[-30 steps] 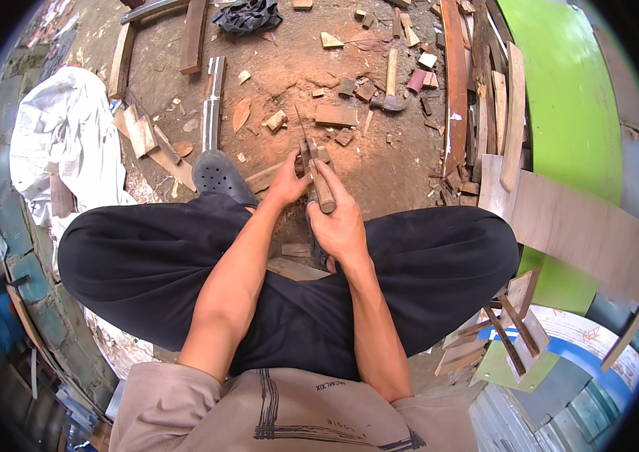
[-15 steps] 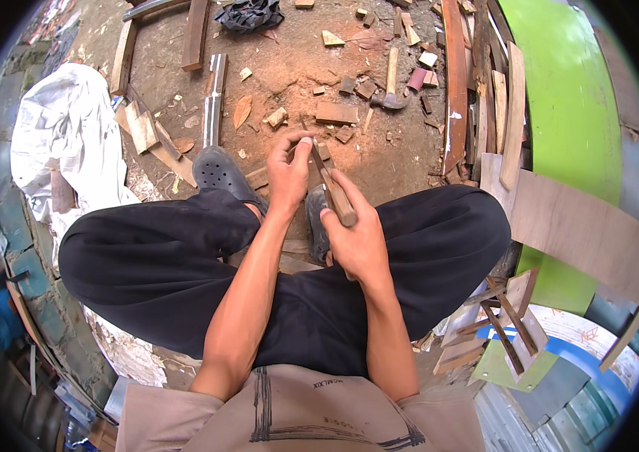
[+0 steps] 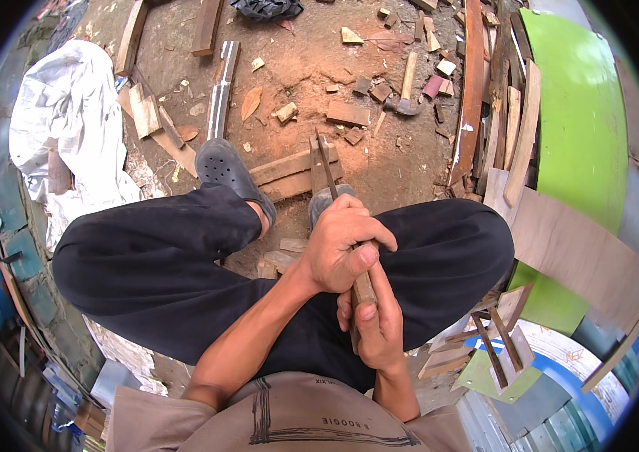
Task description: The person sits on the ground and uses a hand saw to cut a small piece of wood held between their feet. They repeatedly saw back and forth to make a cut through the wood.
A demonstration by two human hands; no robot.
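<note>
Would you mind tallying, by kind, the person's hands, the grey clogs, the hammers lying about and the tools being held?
Left hand and right hand: 2
Grey clogs: 2
Hammer: 1
Held tool: 1
Total: 6

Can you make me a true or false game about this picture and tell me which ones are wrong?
1. The left hand and right hand are both on the wooden-handled tool. True.
2. The green board is on the left side of the picture. False: the green board is on the right.
3. The hammer is in the person's right hand. False: the hammer lies on the ground.
4. The white cloth is farther left than the grey shoe with holes. True.
5. The person's trousers are bright yellow. False: the trousers are dark.
</note>
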